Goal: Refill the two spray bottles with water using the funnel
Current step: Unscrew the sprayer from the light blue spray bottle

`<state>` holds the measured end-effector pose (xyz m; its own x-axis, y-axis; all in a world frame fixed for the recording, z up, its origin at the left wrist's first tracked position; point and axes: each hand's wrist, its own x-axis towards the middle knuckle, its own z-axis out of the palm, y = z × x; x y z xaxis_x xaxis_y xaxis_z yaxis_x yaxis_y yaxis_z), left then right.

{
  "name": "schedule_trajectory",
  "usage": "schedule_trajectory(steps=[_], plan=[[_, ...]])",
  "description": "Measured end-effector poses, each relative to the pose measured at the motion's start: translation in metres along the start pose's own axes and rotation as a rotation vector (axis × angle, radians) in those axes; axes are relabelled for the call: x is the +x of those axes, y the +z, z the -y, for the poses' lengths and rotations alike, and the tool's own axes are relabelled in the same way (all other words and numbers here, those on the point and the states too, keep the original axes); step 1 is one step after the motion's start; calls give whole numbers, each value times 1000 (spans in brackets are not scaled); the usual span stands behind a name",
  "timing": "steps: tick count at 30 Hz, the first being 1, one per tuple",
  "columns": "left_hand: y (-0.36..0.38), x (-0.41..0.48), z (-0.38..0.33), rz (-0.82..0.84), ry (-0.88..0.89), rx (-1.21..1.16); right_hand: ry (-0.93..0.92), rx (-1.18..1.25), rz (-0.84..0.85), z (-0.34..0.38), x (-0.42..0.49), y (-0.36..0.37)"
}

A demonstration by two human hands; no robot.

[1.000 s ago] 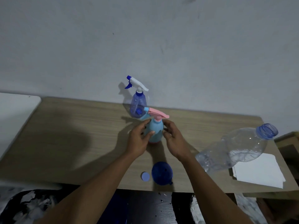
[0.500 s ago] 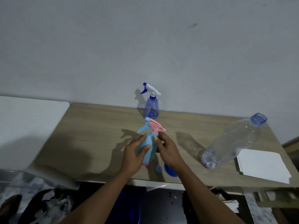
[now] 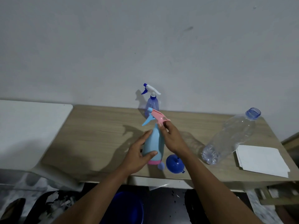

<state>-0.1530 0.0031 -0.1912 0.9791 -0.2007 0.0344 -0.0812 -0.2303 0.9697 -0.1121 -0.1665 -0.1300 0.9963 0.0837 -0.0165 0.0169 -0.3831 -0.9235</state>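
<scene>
the left hand (image 3: 139,156) is gripping the body of the pale blue sprayer (image 3: 153,143), thumb lying across its front and fingers curling round the far side. the right hand (image 3: 172,139) is pinching the sprayer's neck just under the pink trigger head (image 3: 159,118). the head's blue nozzle is pointing left, and whether the head is sitting tight on the neck i cannot tell. the sprayer is standing near the front edge of the table (image 3: 100,135), leaning a little, its pink base on the wood. a small cap (image 3: 161,166) is lying just right of the base, and the blue funnel (image 3: 174,164) is sitting beside the cap. the purple sprayer (image 3: 152,104) is standing upright at the back against the wall (image 3: 145,46), behind the pale blue one. the clear water bottle (image 3: 229,136) is lying to the right, uncapped, its mouth pointing away from the person. white paper (image 3: 262,159) is lying just beside it at the right front. a blue bucket (image 3: 127,207) is showing under the table.
</scene>
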Motion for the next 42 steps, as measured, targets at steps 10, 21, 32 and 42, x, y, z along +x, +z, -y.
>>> schedule_trajectory(steps=[10, 21, 32, 42], plan=[[-10, -6, -19, 117, -20, -45, 31, 215, -143, 12, -1, -1], [-11, -15, -33, 150, -50, -147, 18, 330, -4, 24, -6, -27], [-19, -23, -39, 295, -100, -260, 76, 409, -135, 28, -21, -27], [-23, -26, -39, 376, -145, -366, 101, 461, -136, 31, -34, -31]])
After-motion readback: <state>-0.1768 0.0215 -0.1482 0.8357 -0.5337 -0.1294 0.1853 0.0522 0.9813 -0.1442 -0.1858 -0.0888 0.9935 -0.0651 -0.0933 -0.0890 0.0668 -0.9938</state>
